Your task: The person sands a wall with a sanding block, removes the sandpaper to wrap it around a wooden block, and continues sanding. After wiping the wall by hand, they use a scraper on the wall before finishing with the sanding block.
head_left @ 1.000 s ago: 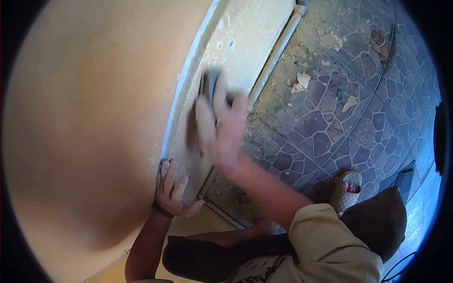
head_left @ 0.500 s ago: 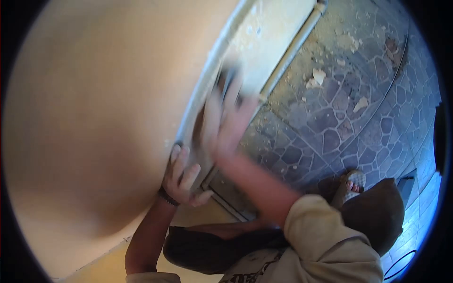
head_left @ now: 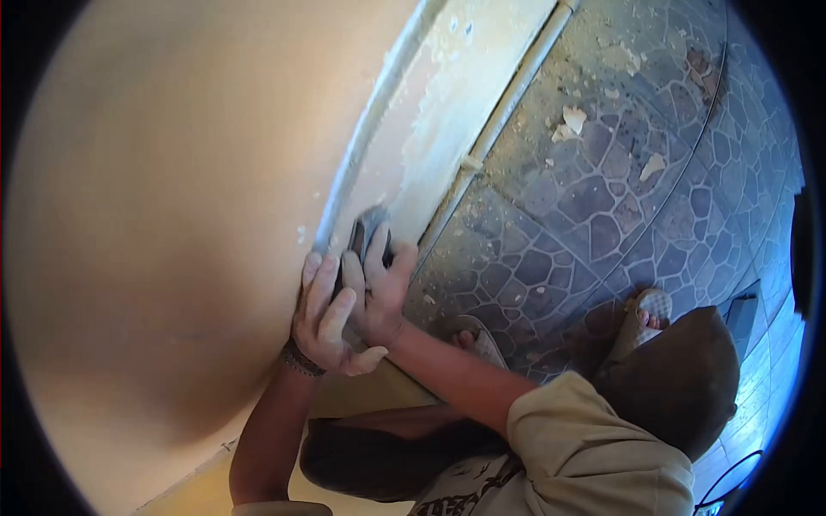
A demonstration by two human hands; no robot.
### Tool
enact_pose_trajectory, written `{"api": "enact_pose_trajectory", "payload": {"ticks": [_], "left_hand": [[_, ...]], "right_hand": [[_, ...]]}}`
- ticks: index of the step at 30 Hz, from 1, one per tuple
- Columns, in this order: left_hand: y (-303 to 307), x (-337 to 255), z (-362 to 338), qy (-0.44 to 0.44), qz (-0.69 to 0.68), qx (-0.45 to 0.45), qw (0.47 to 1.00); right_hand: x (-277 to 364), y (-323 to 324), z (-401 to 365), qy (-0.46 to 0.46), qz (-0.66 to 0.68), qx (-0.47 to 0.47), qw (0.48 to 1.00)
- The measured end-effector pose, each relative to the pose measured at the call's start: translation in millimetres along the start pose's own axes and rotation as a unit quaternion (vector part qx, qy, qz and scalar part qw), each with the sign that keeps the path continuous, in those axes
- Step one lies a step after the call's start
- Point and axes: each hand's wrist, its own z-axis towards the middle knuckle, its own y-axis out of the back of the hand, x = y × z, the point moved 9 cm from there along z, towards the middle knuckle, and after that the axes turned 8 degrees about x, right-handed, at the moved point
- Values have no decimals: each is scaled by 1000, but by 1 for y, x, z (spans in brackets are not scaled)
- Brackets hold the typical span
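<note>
My left hand [head_left: 327,322], with a dark bracelet at the wrist, rests against the edge of the beige wall [head_left: 172,172], its fingers apart and dusty. Right beside it, my right hand [head_left: 374,288] grips a small dark, flat tool [head_left: 370,225] against the pale lower strip of the wall [head_left: 430,129]. The fingers partly hide the tool, so its full shape cannot be made out. A raised bluish-grey ledge [head_left: 366,129] runs along the wall up from my left fingertips.
A pipe [head_left: 516,86] runs along the wall's base. Flakes of plaster [head_left: 574,119] and dust lie on the stone-patterned floor [head_left: 594,236]. A thin cable [head_left: 688,172] crosses the floor. My sandaled foot [head_left: 651,314] and bent knee [head_left: 675,383] are at the lower right.
My right hand has moved down along the strip with the tool, close to my left hand. It was blurred and now shows clearly. My left hand has hardly moved.
</note>
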Motion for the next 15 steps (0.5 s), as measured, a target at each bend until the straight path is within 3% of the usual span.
{"api": "enact_pose_trajectory", "payload": {"ticks": [2,3,5,6,9,11,15], "left_hand": [[-2,2,-3,1,2,3,1000],[-4,2,-1,2,7,3,1000],[-2,0,1,10,21,3,1000],[-3,1,1,7,16,-6,1000],[0,0,2,3,11,5,1000],[-2,2,0,4,1,11,1000],[-2,0,4,5,8,3,1000]], "right_hand": [[-3,13,43,-13,-27,-14,999],[-30,20,82,-107,17,-27,994],[-47,23,92,-194,6,-21,981],[-39,21,76,-184,-47,-12,982],[-5,3,30,-42,-54,23,997],[-24,0,-1,-150,50,50,986],[-70,8,51,-323,34,-9,946]]}}
